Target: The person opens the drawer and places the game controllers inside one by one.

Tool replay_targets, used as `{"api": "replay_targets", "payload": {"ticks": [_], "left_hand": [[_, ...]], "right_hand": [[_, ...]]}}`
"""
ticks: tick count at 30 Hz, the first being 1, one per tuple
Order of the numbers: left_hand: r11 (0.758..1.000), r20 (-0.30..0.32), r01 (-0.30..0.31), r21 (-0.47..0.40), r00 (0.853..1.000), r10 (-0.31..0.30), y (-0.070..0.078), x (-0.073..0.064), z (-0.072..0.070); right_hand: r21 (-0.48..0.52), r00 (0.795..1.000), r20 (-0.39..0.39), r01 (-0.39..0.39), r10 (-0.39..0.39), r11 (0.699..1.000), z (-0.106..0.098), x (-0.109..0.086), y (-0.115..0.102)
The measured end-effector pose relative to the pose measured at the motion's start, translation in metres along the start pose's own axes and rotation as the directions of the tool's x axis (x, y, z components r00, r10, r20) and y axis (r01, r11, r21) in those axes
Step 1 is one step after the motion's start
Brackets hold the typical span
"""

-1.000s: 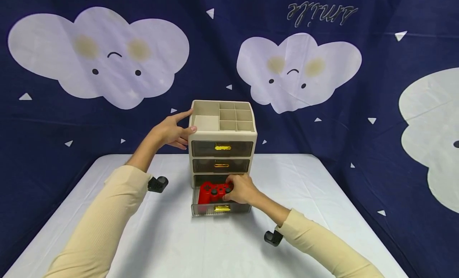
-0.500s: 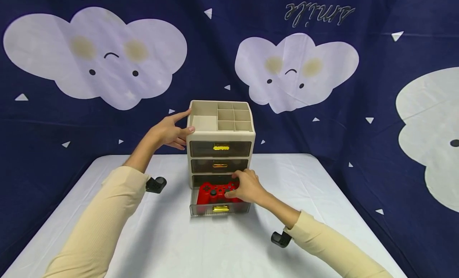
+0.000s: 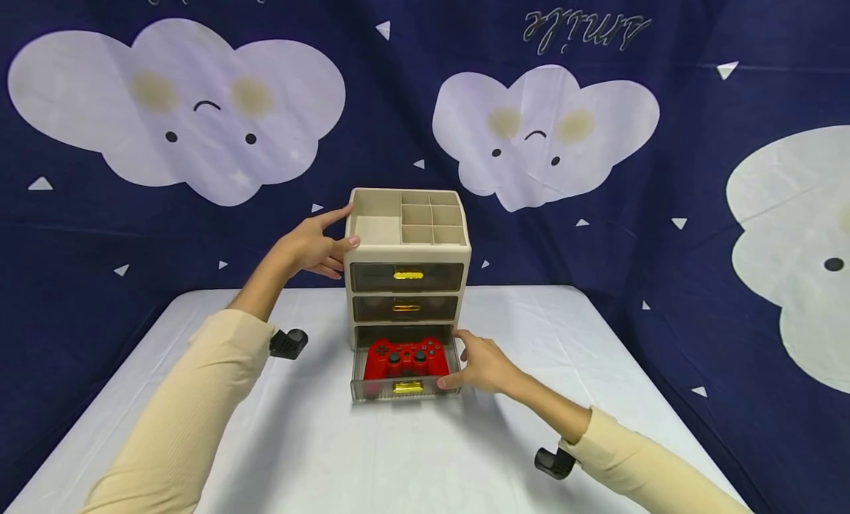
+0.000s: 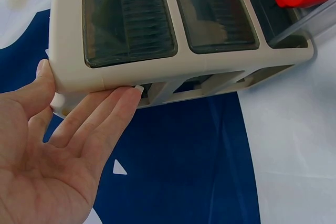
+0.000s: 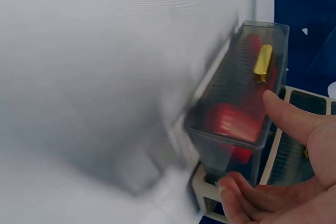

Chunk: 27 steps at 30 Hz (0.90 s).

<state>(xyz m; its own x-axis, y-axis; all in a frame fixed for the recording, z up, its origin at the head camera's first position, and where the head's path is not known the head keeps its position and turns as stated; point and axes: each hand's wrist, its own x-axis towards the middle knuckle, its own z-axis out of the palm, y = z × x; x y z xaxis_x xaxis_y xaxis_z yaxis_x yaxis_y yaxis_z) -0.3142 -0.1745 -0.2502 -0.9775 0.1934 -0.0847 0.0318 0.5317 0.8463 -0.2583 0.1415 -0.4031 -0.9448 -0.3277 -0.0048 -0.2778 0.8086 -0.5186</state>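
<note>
A red game controller lies in the pulled-out bottom drawer of a beige desktop organizer. This drawer is clear grey plastic with a gold handle. My left hand rests against the organizer's upper left side, thumb at the top front edge, straight fingers along the side wall. My right hand is at the drawer's right front corner, thumb by the front panel and fingers beside the side wall, clear of the controller. In the right wrist view, the thumb overlaps the drawer front.
Two closed drawers with gold handles sit above the pulled-out one. Divided compartments top the organizer. It stands on a white-covered table, with a dark blue cloud-print curtain behind. Black wrist cameras hang at both sleeves.
My right hand has let go of the controller and moved right and down to the drawer's corner. The controller stays in the drawer. My left hand keeps its place on the organizer.
</note>
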Motion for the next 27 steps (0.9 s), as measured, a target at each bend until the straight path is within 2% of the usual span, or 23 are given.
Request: {"api": "replay_targets", "payload": {"ticks": [5,12,27], "left_hand": [[1.000,-0.001,-0.009,-0.002,1.000,0.009,-0.001,0.000,0.000],[1.000,0.000,-0.004,-0.012,1.000,0.004,0.000,0.002,0.001],[1.000,-0.007,-0.005,-0.012,1.000,0.005,0.002,0.000,0.001]], "right_hand": [[0.021,1.000,0.014,-0.004,0.004,1.000,0.005,-0.005,0.010],[0.059,0.998,-0.049,0.031,-0.028,0.998,0.012,-0.006,0.015],[0.122,0.991,-0.136,0.032,-0.015,0.992,0.011,0.004,0.016]]}}
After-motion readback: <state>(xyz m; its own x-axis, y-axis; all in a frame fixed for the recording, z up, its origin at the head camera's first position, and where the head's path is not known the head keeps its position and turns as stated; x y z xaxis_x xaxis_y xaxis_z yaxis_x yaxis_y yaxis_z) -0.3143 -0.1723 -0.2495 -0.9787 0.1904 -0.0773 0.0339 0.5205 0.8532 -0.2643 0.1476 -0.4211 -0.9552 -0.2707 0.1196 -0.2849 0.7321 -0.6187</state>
